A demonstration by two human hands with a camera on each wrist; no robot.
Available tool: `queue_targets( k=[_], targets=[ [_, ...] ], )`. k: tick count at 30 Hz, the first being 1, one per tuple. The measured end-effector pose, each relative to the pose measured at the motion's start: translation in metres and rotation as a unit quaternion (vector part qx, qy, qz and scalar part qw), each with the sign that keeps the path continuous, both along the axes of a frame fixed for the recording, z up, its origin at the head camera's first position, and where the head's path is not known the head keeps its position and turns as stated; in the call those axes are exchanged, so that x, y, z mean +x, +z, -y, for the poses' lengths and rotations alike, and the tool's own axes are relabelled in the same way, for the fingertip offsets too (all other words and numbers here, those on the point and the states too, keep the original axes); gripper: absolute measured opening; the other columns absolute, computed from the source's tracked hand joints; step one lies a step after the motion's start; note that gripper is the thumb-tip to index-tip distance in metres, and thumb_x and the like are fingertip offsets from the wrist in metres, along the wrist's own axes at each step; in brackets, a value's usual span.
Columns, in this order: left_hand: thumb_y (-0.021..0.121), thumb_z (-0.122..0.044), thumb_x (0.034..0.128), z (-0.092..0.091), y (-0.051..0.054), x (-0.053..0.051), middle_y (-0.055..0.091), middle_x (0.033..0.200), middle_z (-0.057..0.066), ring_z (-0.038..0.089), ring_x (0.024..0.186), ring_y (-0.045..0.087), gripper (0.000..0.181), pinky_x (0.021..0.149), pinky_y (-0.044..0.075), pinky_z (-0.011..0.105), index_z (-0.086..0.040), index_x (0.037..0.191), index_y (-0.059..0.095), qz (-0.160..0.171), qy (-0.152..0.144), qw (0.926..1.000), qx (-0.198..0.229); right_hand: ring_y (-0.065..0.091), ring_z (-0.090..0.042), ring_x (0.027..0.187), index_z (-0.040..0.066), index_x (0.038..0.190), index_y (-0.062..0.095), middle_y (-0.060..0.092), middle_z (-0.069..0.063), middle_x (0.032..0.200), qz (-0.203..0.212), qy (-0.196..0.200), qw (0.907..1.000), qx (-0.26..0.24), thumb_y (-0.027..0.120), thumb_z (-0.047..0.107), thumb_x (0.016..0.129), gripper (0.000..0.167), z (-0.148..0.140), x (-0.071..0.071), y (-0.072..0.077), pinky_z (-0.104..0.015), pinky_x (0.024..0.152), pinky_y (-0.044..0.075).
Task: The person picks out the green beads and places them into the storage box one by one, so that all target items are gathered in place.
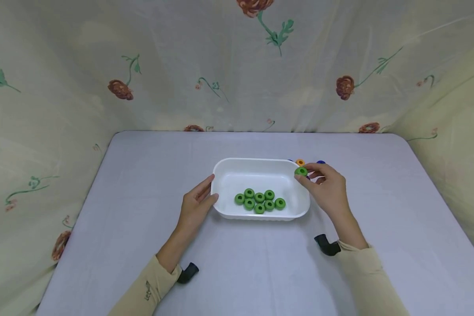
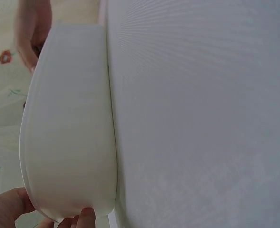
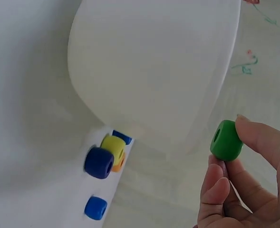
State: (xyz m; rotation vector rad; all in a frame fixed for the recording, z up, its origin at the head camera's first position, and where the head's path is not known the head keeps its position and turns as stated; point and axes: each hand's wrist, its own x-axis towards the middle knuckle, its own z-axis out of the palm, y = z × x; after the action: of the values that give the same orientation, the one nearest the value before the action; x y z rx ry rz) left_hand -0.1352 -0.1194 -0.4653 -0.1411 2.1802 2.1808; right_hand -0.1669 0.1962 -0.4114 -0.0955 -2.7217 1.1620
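A white tray (image 1: 256, 171) sits on the table, with several green beads (image 1: 259, 198) grouped in its front middle. My left hand (image 1: 196, 205) grips the tray's left end, thumb at the rim and fingertips against the outer wall. Above the tray's right end, my right hand (image 1: 329, 188) pinches a green bead (image 3: 226, 141) between thumb and fingers. The bead's hole shows in the right wrist view. Beads in dark blue (image 3: 99, 162), yellow (image 3: 113, 146), orange (image 1: 300, 162) and blue (image 3: 96, 208) lie behind the tray's right end, partly hidden in the head view.
A pale cloth covers the table (image 1: 162, 153). Flower-printed curtains (image 1: 237, 87) hang behind it and at both sides. A black fitting (image 1: 327, 245) sticks out at the right cuff, and another black fitting (image 1: 188, 273) at the left cuff.
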Motion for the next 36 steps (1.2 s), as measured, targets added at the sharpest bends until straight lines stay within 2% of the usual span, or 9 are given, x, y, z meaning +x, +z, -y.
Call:
queue_targets(
  k=[7,13,21,25,30,36],
  targets=[
    [0.062,-0.002,0.0937,-0.001,0.001,0.001,0.048,0.155,0.007,0.021,0.144,0.047,0.054,0.111,0.046,0.022,-0.011,0.146,0.052,0.0,0.002,1.0,0.003,0.062,-0.025,0.089,0.004,0.115,0.072,0.072,-0.015,0.105,-0.003,0.069,0.9967,0.042,0.079,0.02,0.087,0.034,0.013,0.001,-0.01,-0.022,0.071,0.047],
    [0.063,-0.003,0.0938,-0.002,-0.001,-0.001,0.048,0.155,0.006,0.021,0.144,0.047,0.054,0.111,0.046,0.023,-0.012,0.146,0.052,-0.001,0.001,1.0,0.0,0.067,-0.029,0.09,-0.001,0.116,0.071,0.072,-0.018,0.109,0.015,0.114,0.9905,0.075,0.078,0.016,0.087,0.034,0.022,-0.001,-0.018,-0.036,0.077,0.058],
    [0.063,-0.004,0.0936,-0.004,-0.001,0.0,0.049,0.155,0.005,0.02,0.144,0.047,0.054,0.111,0.046,0.022,-0.013,0.145,0.053,-0.001,0.004,1.0,-0.007,0.065,-0.028,0.086,-0.005,0.112,0.071,0.071,-0.02,0.103,0.061,0.126,0.9805,0.138,0.077,0.014,0.086,0.033,0.032,-0.004,-0.019,-0.037,0.072,0.054],
    [0.064,-0.004,0.0937,-0.005,-0.002,-0.001,0.048,0.155,0.004,0.02,0.144,0.047,0.053,0.111,0.046,0.022,-0.014,0.145,0.054,-0.001,0.001,1.0,-0.009,0.066,-0.03,0.089,-0.007,0.112,0.071,0.071,-0.022,0.103,0.086,0.131,0.9727,0.171,0.075,0.013,0.087,0.033,0.036,-0.005,-0.019,-0.043,0.078,0.056],
    [0.064,-0.005,0.094,-0.008,-0.003,-0.004,0.048,0.155,0.004,0.02,0.144,0.047,0.053,0.112,0.046,0.024,-0.014,0.145,0.054,-0.004,-0.001,0.9999,-0.013,0.067,-0.036,0.098,-0.009,0.113,0.071,0.071,-0.025,0.107,0.104,0.138,0.9684,0.18,0.073,0.013,0.088,0.033,0.037,-0.008,-0.018,-0.051,0.088,0.056],
    [0.065,-0.004,0.0933,-0.009,-0.004,-0.004,0.05,0.154,0.004,0.02,0.143,0.048,0.053,0.113,0.046,0.026,-0.015,0.145,0.055,0.004,0.004,0.9998,-0.018,0.067,-0.036,0.103,-0.008,0.116,0.069,0.071,-0.025,0.112,0.139,0.158,0.9601,0.184,0.071,0.017,0.091,0.036,0.037,-0.01,-0.021,-0.051,0.092,0.058]
  ],
)
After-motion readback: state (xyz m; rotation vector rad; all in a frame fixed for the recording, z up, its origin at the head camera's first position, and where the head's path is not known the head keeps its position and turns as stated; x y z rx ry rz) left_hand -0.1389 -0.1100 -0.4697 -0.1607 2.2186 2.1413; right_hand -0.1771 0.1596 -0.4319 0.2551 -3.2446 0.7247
